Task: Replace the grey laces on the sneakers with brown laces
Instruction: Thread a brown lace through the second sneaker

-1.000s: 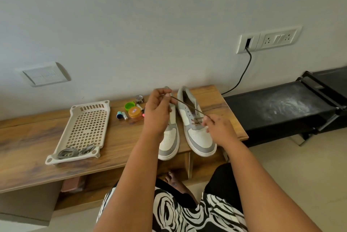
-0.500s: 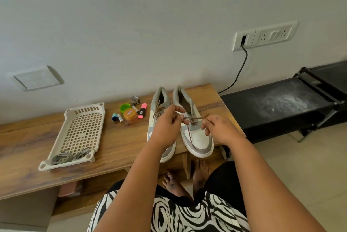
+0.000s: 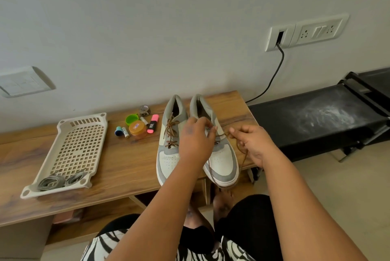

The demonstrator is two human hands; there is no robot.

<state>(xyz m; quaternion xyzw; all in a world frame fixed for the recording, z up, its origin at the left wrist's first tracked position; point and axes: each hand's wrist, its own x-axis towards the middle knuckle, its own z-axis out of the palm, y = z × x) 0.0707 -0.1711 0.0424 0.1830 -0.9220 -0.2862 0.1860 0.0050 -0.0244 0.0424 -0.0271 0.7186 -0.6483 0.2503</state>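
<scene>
Lacing of the second sneaker in hand, judged from the layout: left sneaker (image 3: pixel 168 144), just beside the left hand (image 3: pixel 195 144) on its outer side, already threaded with a brown lace; right sneaker (image 3: pixel 219 155) partly beneath that hand, threaded only in part. Left hand hovering over the eyelet rows of the right sneaker, fingers bent and seemingly pinching the brown lace (image 3: pixel 221 135) there, though contact too small to confirm. Right hand (image 3: pixel 253 144) just beside the same sneaker's outer edge, fingertips pinched on the lace, loose tail hanging below the palm toward the toe and the table (image 3: pixel 126 165) edge. Grey laces (image 3: pixel 50 181) coiled in the near corner of the beige tray (image 3: pixel 71 148), well apart from both hands. Next move, as a judgement: tail drawn taut, tip fed into the next open eyelet nearer the heel, tension matched on both sides to avoid a lopsided run
</scene>
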